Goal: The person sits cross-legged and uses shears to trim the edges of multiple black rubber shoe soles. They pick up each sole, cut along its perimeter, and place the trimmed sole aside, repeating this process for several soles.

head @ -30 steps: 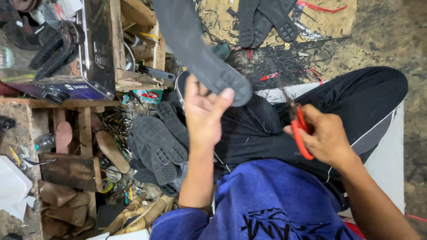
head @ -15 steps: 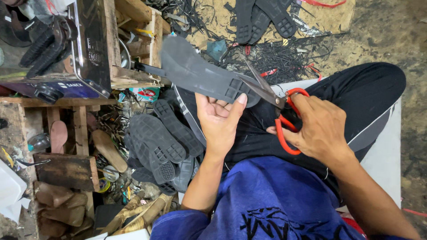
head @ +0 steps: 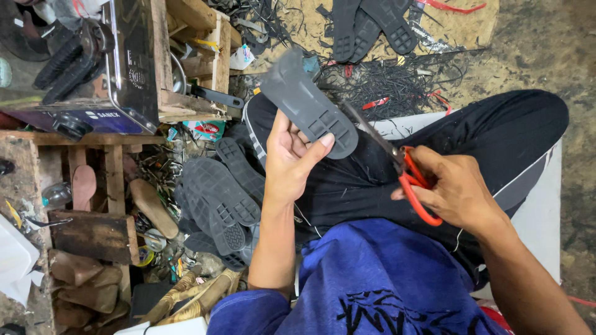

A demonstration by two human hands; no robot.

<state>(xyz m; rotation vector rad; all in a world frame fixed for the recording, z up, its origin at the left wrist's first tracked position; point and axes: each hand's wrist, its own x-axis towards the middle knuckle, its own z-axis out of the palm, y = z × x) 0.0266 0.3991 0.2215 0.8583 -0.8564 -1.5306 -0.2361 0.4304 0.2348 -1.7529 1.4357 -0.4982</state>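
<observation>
My left hand (head: pixel 292 158) holds a dark grey rubber shoe sole (head: pixel 307 102) by its heel end, tread side up, above my lap. My right hand (head: pixel 456 189) grips red-handled scissors (head: pixel 403 167), whose blades point up and left toward the sole's right edge without touching it. I sit cross-legged in black trousers (head: pixel 496 133) and a blue shirt (head: pixel 385 279).
A pile of grey soles (head: pixel 217 198) lies left of my knee. More soles (head: pixel 369 25) and black rubber trimmings (head: pixel 397 80) lie on the brown mat ahead. A wooden bench (head: pixel 186 62) with a metal machine (head: pixel 118 62), wooden shoe lasts (head: pixel 152 208) and wood blocks (head: pixel 93 232) crowd the left.
The sole has tilted and swung left in my left hand. My right hand drew the scissors back from its edge and lowered a little.
</observation>
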